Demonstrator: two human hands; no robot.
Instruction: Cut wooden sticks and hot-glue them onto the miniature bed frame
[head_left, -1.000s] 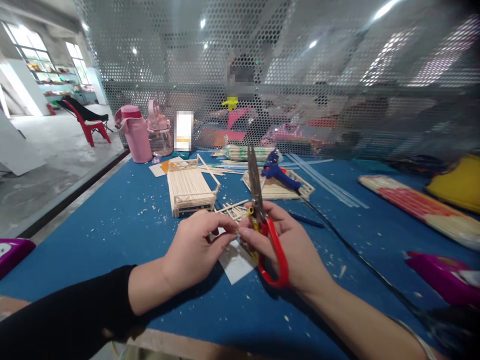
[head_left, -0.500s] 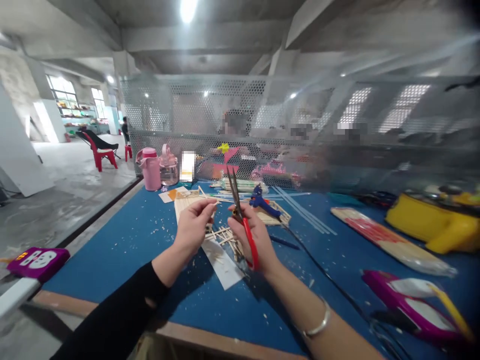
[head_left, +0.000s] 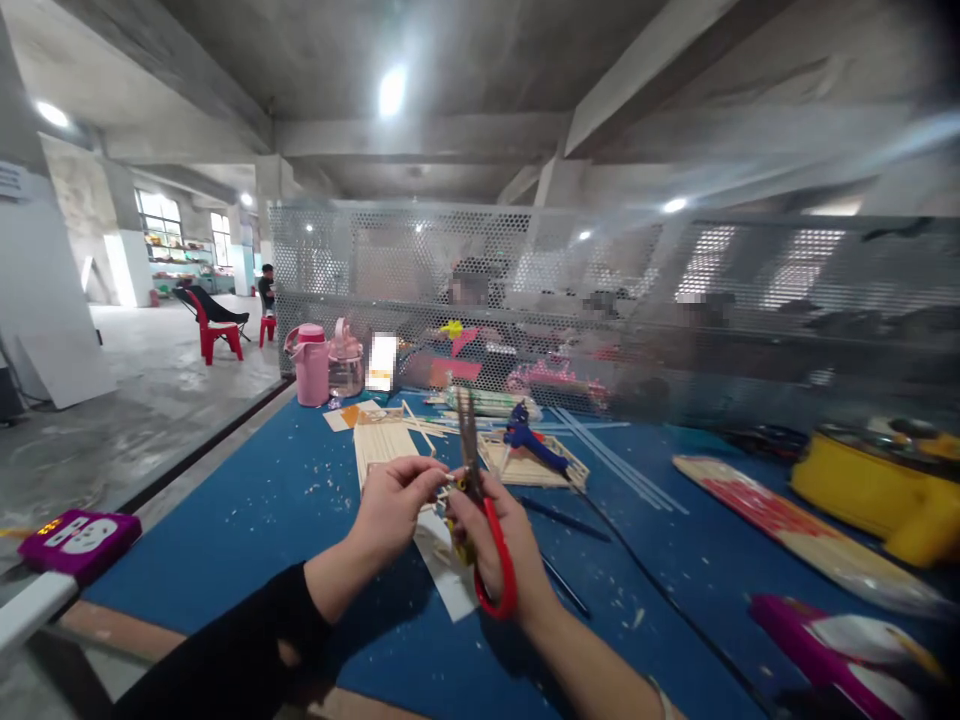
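Observation:
My left hand [head_left: 394, 505] is closed in a pinch, with a tiny pale piece, perhaps the end of a wooden stick, at its fingertips. Close beside it, my right hand [head_left: 506, 545] is wrapped round red-handled scissors [head_left: 497, 570], their dark blades pointing up and blurred. A small yellow part shows by the right fingers; I cannot tell what it is. Behind the hands lie a panel of pale wooden sticks [head_left: 371, 445] and a stick frame [head_left: 536, 475] with a blue glue gun [head_left: 534, 442] over it. A white paper strip [head_left: 454, 590] lies below the hands.
Clear glue sticks [head_left: 615, 460] and a bag of wooden sticks [head_left: 795, 530] lie to the right. A black cord [head_left: 660, 590] crosses the blue table [head_left: 247, 530]. A pink flask [head_left: 311, 370] stands by the perforated screen [head_left: 397, 260]; purple power strips [head_left: 79, 545] sit at the edges.
My right hand and the scissors have come left and lower, up to my left fingertips. The camera view has tilted up, so the table things appear lower.

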